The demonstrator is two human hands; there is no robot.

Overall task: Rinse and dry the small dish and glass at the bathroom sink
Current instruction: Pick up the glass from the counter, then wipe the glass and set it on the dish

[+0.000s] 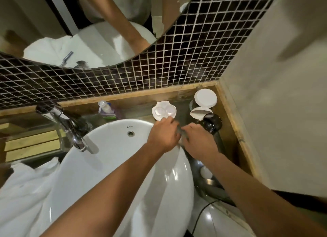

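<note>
My left hand (162, 135) and my right hand (200, 141) meet over the sink's right rim. Between them is a blurred, greyish see-through object, which looks like the glass (182, 136). Both hands close on it, and most of it is hidden by my fingers. The small white dish (163, 111), scalloped and with two round hollows, lies on the wooden counter just behind my left hand's fingertips. I cannot tell whether they touch it.
The white basin (109, 166) fills the middle, with a chrome tap (70, 130) at its left. A white towel (26, 192) lies at the left. A soap bottle (105, 109), a white-lidded jar (205, 97) and a dark container (212, 124) stand on the counter.
</note>
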